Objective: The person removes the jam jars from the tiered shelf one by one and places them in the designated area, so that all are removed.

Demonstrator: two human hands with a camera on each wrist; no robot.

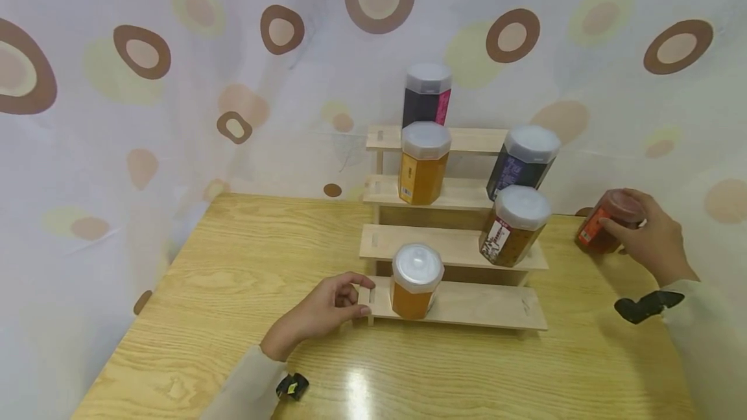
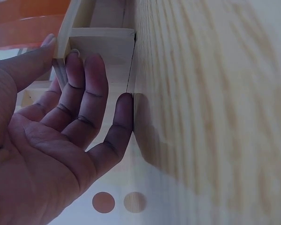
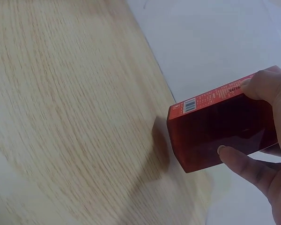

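My right hand point(image 1: 659, 238) grips a dark red jar point(image 1: 601, 229) with an orange-red label, right of the stepped rack; the right wrist view shows the jar point(image 3: 220, 126) tilted, its base close over the table, thumb and a finger on its sides. With thumb on top and fingers curled beneath, my left hand point(image 1: 327, 306) holds the left end of the lowest shelf point(image 1: 484, 303) of the wooden rack. In the left wrist view the left hand's point(image 2: 61, 117) little fingertip is right at the tabletop. Beside it on that shelf stands an amber jar point(image 1: 413, 300) with a translucent lid.
Higher on the rack stand a brown jar with a white label point(image 1: 508, 238), a dark jar with a purple label point(image 1: 519, 170), a golden jar point(image 1: 423, 177) and a dark jar with a pink label point(image 1: 426, 105). A patterned cloth point(image 1: 292, 96) hangs behind the wooden table point(image 1: 251, 264).
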